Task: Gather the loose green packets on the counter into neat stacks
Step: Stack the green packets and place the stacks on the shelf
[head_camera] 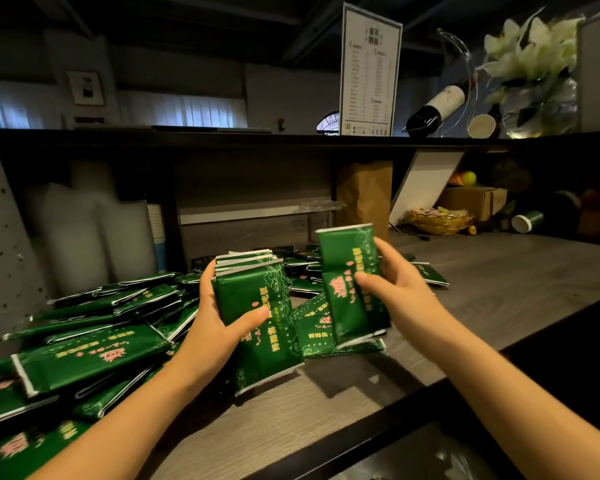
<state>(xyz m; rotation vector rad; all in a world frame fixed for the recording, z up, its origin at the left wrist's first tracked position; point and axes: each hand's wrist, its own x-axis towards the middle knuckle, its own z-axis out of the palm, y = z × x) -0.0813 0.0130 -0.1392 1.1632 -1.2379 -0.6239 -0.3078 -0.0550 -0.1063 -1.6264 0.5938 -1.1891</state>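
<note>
Our left hand point(208, 327) grips a stack point(246, 292) of green packets. The fingers curl behind it and the thumb presses across the front face. The stack stands nearly upright above the near part of the counter point(499, 289), long axis up and down, its top leaning a little left.

Our right hand point(395, 289) holds a packet point(347, 244) the same way up, thumb on the front and fingers wrapped round its right edge. We cannot tell whether it is one packet or two pressed together. It sits just right of the stack, with a narrow gap between them. Its long axis runs close to parallel with the stack's, and its printed face is toward us like the stack's front.

In our judgement the next move turns on this. The packet needs only to travel left and lie flat against the stack, with hardly any turning. The right hand is the one to carry it, and the left thumb would have to lift to let it in.

Much is left to gather. A loose pile point(90, 355) sprawls on the counter to the left, a flat packet point(312, 336) lies below and between our hands, and far packets point(302, 268) are scattered beyond the stack.
</note>
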